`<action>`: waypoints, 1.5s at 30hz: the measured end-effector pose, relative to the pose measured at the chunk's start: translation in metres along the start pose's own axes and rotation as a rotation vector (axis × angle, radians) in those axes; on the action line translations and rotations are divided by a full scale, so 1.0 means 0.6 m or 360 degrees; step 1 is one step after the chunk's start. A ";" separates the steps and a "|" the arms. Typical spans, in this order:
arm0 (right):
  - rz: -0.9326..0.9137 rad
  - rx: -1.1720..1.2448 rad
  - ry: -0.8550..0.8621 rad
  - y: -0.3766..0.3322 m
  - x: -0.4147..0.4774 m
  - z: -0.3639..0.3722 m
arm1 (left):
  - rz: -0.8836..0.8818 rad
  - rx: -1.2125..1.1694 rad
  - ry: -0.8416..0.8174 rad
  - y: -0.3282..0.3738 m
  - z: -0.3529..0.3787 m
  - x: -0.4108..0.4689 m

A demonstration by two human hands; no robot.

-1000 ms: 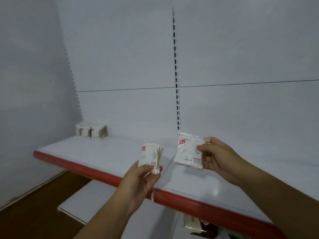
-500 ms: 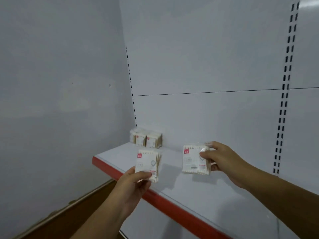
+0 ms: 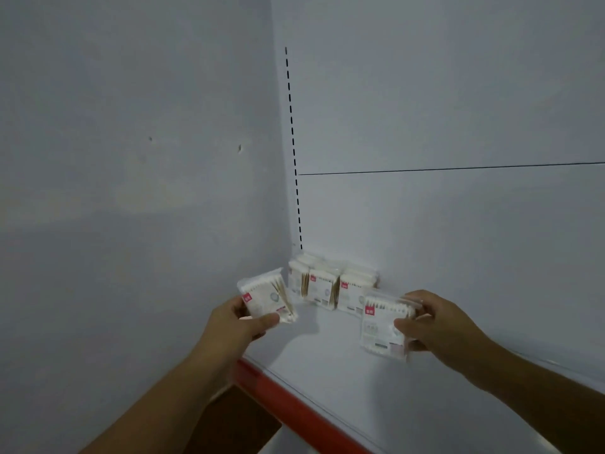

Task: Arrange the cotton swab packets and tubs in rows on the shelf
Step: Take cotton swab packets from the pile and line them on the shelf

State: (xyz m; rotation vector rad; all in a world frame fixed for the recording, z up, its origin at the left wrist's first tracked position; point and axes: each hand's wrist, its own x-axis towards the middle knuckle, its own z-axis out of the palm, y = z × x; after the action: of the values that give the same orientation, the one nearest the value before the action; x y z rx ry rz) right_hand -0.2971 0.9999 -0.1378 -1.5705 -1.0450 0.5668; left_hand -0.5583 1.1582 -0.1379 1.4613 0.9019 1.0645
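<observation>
A white shelf [image 3: 330, 365] with a red front edge fills the lower right. Several cotton swab packets [image 3: 327, 288] stand upright in a row in the shelf's back left corner, against the back panel. My left hand [image 3: 235, 326] grips one clear cotton swab packet [image 3: 266, 298] with a pink label, tilted, just left of that row. My right hand [image 3: 438, 322] holds a second cotton swab packet [image 3: 381, 324] by its right side, in front of the row's right end, close above the shelf. No tubs are in view.
A plain wall [image 3: 131, 191] closes the left side, meeting the shelf's white back panel [image 3: 442, 109] at a slotted upright [image 3: 292, 142]. Brown floor [image 3: 229, 424] shows below the shelf edge. Bare shelf surface stretches to the right of the packets.
The view has swung left and closer to the corner. Both hands have carried their packets toward the row of standing packets, which looks larger and nearer.
</observation>
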 end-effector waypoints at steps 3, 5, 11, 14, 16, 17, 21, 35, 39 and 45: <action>0.0011 -0.0074 0.0094 0.000 0.030 0.044 | 0.0080 0.0188 -0.0062 -0.017 -0.028 0.091; 0.0023 -0.0142 0.0176 -0.005 0.049 0.078 | 0.0101 0.0279 -0.0163 -0.033 -0.040 0.143; 0.0104 -0.0259 0.0458 -0.016 0.093 0.173 | 0.0214 0.0482 -0.0480 -0.062 -0.015 0.283; 0.0089 -0.0435 0.0556 -0.009 0.104 0.204 | 0.0255 0.0576 -0.0530 -0.087 0.021 0.318; 0.0079 -0.0559 0.0601 -0.008 0.112 0.215 | 0.0251 0.0539 -0.0526 -0.107 0.037 0.321; 0.0075 -0.0612 0.0626 -0.008 0.118 0.218 | 0.0253 0.0514 -0.0536 -0.114 0.042 0.319; 0.0029 -0.0808 0.0760 -0.006 0.157 0.235 | 0.0312 0.0466 -0.0696 -0.124 0.047 0.320; -0.0241 -0.1522 0.0817 -0.001 0.160 0.245 | 0.0133 0.0456 -0.0663 -0.122 0.037 0.320; -0.0210 -0.1763 0.0667 -0.017 0.074 0.157 | 0.0907 0.0854 -0.0255 -0.076 0.033 0.302; 0.0579 -0.2345 0.0535 -0.038 -0.169 -0.077 | 0.1355 0.1537 -0.1385 0.072 0.191 0.164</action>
State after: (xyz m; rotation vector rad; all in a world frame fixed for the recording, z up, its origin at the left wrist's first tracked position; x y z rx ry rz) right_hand -0.3174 0.8896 -0.1208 -3.0228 -0.8963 -0.4226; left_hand -0.4189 1.2078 -0.0849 2.9418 0.0590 0.3484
